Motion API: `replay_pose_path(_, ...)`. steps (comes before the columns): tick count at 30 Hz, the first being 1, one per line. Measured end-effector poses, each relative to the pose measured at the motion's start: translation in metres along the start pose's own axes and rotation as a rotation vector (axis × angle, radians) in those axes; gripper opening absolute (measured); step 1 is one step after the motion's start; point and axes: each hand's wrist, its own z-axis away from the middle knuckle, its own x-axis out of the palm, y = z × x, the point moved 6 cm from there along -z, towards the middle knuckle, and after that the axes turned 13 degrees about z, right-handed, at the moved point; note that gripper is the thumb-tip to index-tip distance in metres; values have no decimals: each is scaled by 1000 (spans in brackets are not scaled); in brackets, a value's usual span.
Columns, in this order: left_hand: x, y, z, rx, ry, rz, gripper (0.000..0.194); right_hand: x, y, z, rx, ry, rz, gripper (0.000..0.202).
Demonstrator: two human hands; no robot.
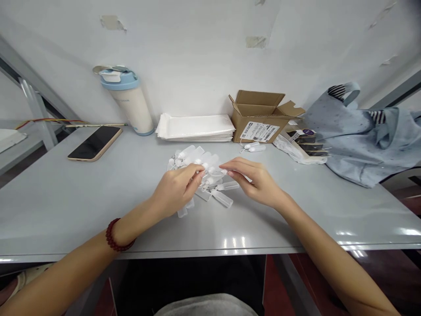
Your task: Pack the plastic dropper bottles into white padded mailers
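Note:
A heap of small translucent white plastic bottles with narrow tips lies in the middle of the grey table. My left hand is over the left side of the heap, thumb and forefinger pinched together; what they hold is too small to make out. Facing it from the right, my right hand pinches the white tip of one small plastic bottle between thumb and fingers. My fingertips hide part of the heap.
Behind the heap are stacked white paper sleeves and an open cardboard box, with a few loose bottles before it. A phone and tumbler stand left; a blue cloth bag lies right.

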Motion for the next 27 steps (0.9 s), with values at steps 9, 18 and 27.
replay_pose_path(9,0,4,1,19,-10,23,14,5,-7,1,0,-12,-21,23)
replay_pose_path(18,1,8,1,117,-12,32,19,4,-10,1,-4,6,-3,22)
replay_pose_path(27,5,10,3,178,-19,35,17,2,-18,2,-41,15,-8,20)
